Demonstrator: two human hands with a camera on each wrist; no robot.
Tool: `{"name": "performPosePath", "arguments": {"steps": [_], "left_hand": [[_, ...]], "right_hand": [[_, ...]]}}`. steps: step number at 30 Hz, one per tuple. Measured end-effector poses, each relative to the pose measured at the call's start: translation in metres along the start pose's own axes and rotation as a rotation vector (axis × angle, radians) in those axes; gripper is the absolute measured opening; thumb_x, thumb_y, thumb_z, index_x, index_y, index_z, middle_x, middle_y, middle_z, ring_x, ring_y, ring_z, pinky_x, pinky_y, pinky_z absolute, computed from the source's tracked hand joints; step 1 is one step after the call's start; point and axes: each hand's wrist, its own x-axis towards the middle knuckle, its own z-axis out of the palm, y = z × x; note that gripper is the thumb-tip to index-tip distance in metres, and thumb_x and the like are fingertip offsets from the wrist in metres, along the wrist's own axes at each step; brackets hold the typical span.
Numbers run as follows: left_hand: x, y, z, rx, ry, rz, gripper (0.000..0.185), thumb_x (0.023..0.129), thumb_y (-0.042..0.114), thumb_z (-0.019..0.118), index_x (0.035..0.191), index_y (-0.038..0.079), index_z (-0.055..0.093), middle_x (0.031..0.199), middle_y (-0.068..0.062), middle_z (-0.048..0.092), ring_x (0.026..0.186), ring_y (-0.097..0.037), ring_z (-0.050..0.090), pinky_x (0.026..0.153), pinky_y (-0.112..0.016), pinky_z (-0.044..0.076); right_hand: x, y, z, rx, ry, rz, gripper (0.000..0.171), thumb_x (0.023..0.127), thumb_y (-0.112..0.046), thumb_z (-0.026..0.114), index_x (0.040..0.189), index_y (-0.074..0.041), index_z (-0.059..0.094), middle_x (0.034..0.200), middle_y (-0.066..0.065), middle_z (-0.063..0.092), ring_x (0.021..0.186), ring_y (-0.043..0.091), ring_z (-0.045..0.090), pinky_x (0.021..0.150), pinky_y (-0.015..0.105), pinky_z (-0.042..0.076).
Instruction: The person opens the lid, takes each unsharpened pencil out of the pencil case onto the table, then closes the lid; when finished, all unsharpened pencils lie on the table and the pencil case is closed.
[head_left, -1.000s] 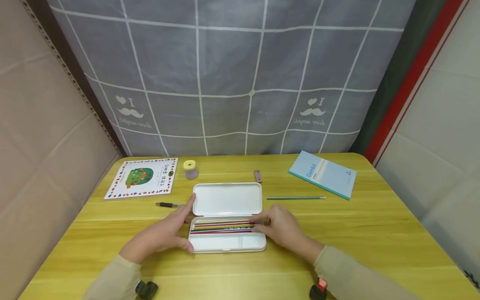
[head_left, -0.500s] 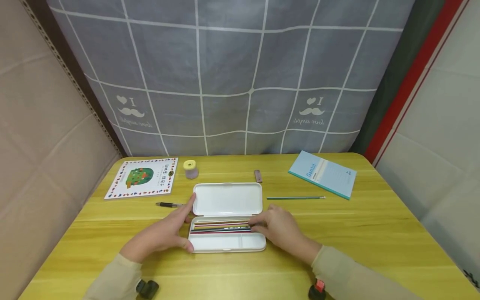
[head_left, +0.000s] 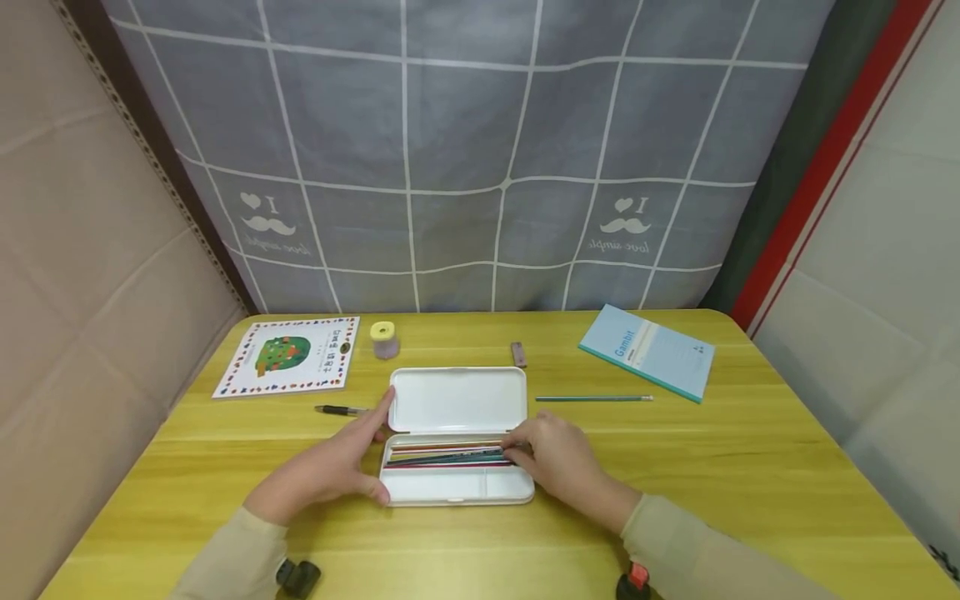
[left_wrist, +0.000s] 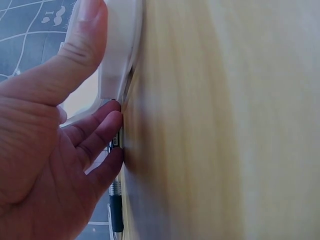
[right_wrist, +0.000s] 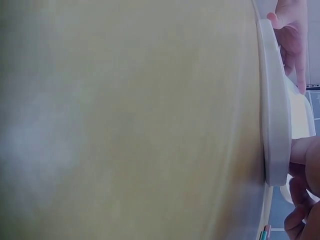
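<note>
A white pencil case (head_left: 431,492) lies with its lid (head_left: 457,400) flipped back, and several coloured pencils (head_left: 420,447) fill its rear compartment. My right hand (head_left: 558,458) reaches over the case's right end, thumb and forefinger pinching a dark pencil (head_left: 450,457) that slants across the others; its right tip is hidden by the fingers. At the left end, my left hand (head_left: 341,458) touches the case with spread, fairly straight fingers, thumb by the front corner and forefinger at the lid's edge. The left wrist view shows the thumb (left_wrist: 82,47) against the case's side.
A black pen (head_left: 341,410) lies behind the left hand. Farther back are a picture book (head_left: 281,358), a yellow-lidded small pot (head_left: 384,340), a small mauve block (head_left: 518,354) and a blue notebook (head_left: 648,350). A green pencil (head_left: 592,398) lies right of the lid.
The dark pencil has turned slightly in the case, its right end shifting back under the right hand's fingers. The left hand stays at the case's left end. The head view has shifted slightly.
</note>
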Motion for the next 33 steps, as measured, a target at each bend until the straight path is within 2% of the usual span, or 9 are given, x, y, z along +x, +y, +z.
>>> {"name": "performPosePath", "arguments": {"steps": [4, 11, 17, 23, 27, 30, 33], "left_hand": [[0.0, -0.001, 0.0, -0.006, -0.004, -0.008, 0.149, 0.064, 0.044, 0.094, 0.168, 0.012, -0.007, 0.152, -0.017, 0.042, 0.128, -0.027, 0.05, 0.114, -0.054, 0.04], [0.0, 0.0, -0.001, -0.006, -0.006, -0.008, 0.149, 0.064, 0.044, 0.094, 0.168, 0.012, -0.007, 0.151, -0.016, 0.042, 0.129, -0.027, 0.05, 0.114, -0.054, 0.039], [0.001, 0.002, -0.001, -0.022, -0.016, -0.001, 0.15, 0.064, 0.043, 0.095, 0.167, 0.01, -0.008, 0.153, -0.018, 0.042, 0.132, -0.031, 0.049, 0.118, -0.055, 0.035], [0.0, 0.004, -0.001, -0.034, -0.026, -0.016, 0.149, 0.064, 0.042, 0.095, 0.168, 0.012, -0.008, 0.156, -0.018, 0.04, 0.135, -0.031, 0.048, 0.12, -0.056, 0.031], [0.0, 0.004, -0.002, -0.035, -0.03, -0.021, 0.149, 0.064, 0.043, 0.094, 0.168, 0.012, -0.009, 0.157, -0.018, 0.039, 0.136, -0.031, 0.047, 0.121, -0.055, 0.031], [-0.001, 0.004, -0.002, -0.031, -0.033, -0.018, 0.149, 0.065, 0.042, 0.094, 0.167, 0.012, -0.009, 0.156, -0.017, 0.04, 0.136, -0.03, 0.048, 0.12, -0.055, 0.031], [0.0, 0.004, -0.001, -0.03, -0.027, -0.009, 0.149, 0.065, 0.042, 0.094, 0.167, 0.011, -0.009, 0.155, -0.016, 0.041, 0.135, -0.03, 0.048, 0.12, -0.056, 0.031]], "right_hand": [[0.0, 0.001, -0.004, 0.013, 0.046, 0.039, 0.009, 0.084, -0.016, 0.088, 0.087, -0.023, 0.083, 0.084, -0.011, 0.073, 0.074, 0.005, 0.056, 0.062, 0.023, 0.047], [0.001, 0.013, -0.018, 0.076, 0.103, 0.096, 0.01, 0.085, -0.013, 0.087, 0.088, -0.021, 0.082, 0.088, -0.009, 0.076, 0.076, 0.005, 0.063, 0.068, 0.026, 0.054], [0.0, 0.031, -0.04, 0.083, 0.159, 0.129, 0.008, 0.087, -0.009, 0.084, 0.09, -0.017, 0.082, 0.089, -0.005, 0.078, 0.073, 0.007, 0.064, 0.064, 0.027, 0.054], [-0.005, 0.051, -0.06, 0.098, 0.192, 0.207, 0.004, 0.091, -0.011, 0.081, 0.095, -0.012, 0.082, 0.089, -0.004, 0.077, 0.076, 0.01, 0.066, 0.064, 0.029, 0.054], [-0.01, 0.064, -0.067, 0.081, 0.211, 0.208, 0.004, 0.092, -0.013, 0.08, 0.095, -0.011, 0.082, 0.089, -0.004, 0.077, 0.078, 0.013, 0.068, 0.065, 0.03, 0.055], [-0.016, 0.073, -0.069, 0.069, 0.217, 0.214, 0.004, 0.093, -0.014, 0.08, 0.095, -0.011, 0.081, 0.088, -0.004, 0.076, 0.078, 0.012, 0.067, 0.064, 0.028, 0.054], [-0.021, 0.081, -0.073, 0.069, 0.228, 0.243, 0.005, 0.094, -0.014, 0.079, 0.095, -0.011, 0.082, 0.087, -0.003, 0.076, 0.072, 0.012, 0.063, 0.058, 0.025, 0.048]]}}
